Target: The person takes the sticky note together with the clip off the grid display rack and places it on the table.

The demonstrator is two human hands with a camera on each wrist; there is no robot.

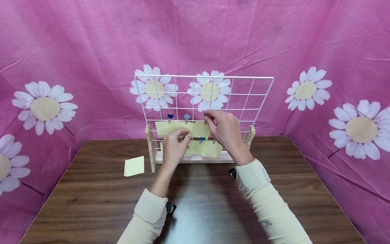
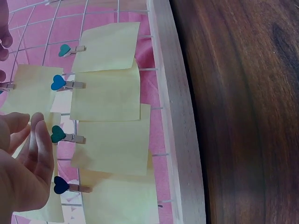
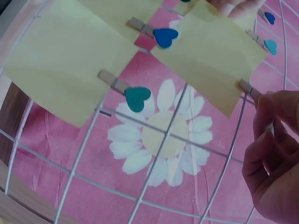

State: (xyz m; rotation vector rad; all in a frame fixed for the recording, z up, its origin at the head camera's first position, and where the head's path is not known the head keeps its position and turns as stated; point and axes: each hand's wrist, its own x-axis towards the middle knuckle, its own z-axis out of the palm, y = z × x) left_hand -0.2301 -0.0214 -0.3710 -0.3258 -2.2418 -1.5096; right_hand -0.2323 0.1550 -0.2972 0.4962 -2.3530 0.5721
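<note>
In the head view, my right hand [image 1: 223, 127] pinches a small wooden clothespin [image 3: 247, 87] at the top edge of a pale yellow sticky note [image 3: 210, 58]. The note hangs in the upper row on the white wire grid [image 1: 243, 93]. My left hand [image 1: 175, 147] is at the note's lower left side, its thumb and finger seemingly pinching the edge. To the left, further notes [image 1: 164, 128] hang under a dark blue heart clothespin [image 1: 170, 116] and a light blue one [image 1: 187, 117]. A lower row of notes [image 2: 114, 144] hangs from heart clothespins [image 2: 58, 134].
A loose sticky note [image 1: 134, 166] lies on the dark wooden table [image 1: 201, 210], left of the grid's wooden stand [image 1: 150, 149]. Behind stands a pink cloth [image 1: 91, 44] with large daisies. Both sleeves carry a dark wrist device [image 1: 171, 208].
</note>
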